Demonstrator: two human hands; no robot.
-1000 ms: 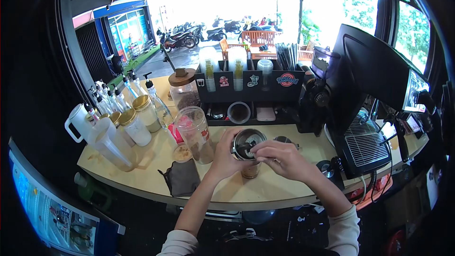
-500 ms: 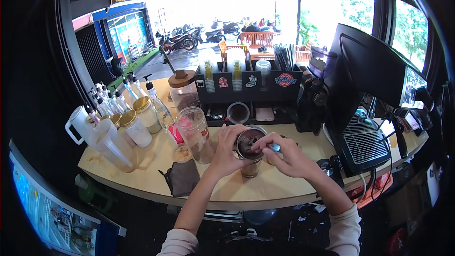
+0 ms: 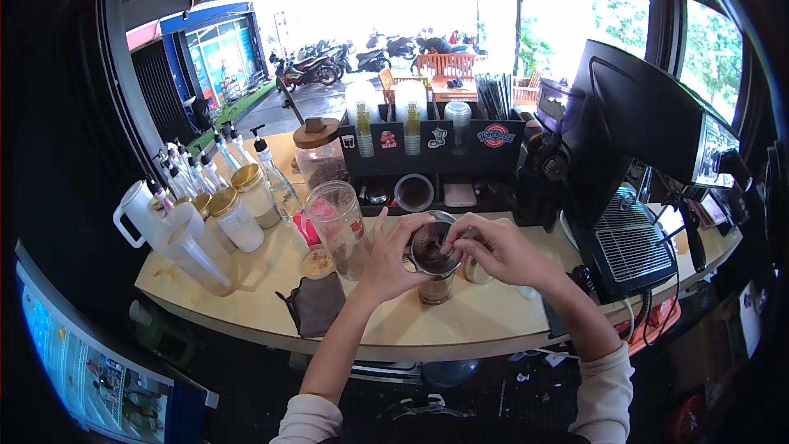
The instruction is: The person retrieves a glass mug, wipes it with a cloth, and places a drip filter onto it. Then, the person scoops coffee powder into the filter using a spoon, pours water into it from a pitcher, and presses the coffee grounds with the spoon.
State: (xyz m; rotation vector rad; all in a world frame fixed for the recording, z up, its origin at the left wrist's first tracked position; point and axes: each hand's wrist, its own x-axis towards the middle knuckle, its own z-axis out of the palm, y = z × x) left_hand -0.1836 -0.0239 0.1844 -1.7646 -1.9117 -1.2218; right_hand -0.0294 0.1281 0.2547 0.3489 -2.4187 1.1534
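My left hand is wrapped around a round metal cup with dark brown contents. Pinched in my right hand is a thin spoon-like utensil, its lower end down inside the cup. Just below the cup, a clear glass with something brown in it stands on the counter; whether the two touch, I cannot tell. Left of my left hand stands a tall clear plastic jar with red print. A gold-lidded container sits partly hidden behind my right hand.
A dark cloth lies on the wooden counter at front left. Pitchers, gold-lidded jars and pump bottles crowd the left. A black cup organiser spans the back; an espresso machine is at right.
My right hand has shifted slightly up and right, and its fingers have turned over the cup with the utensil. The left hand keeps hold of the cup, nearly unmoved.
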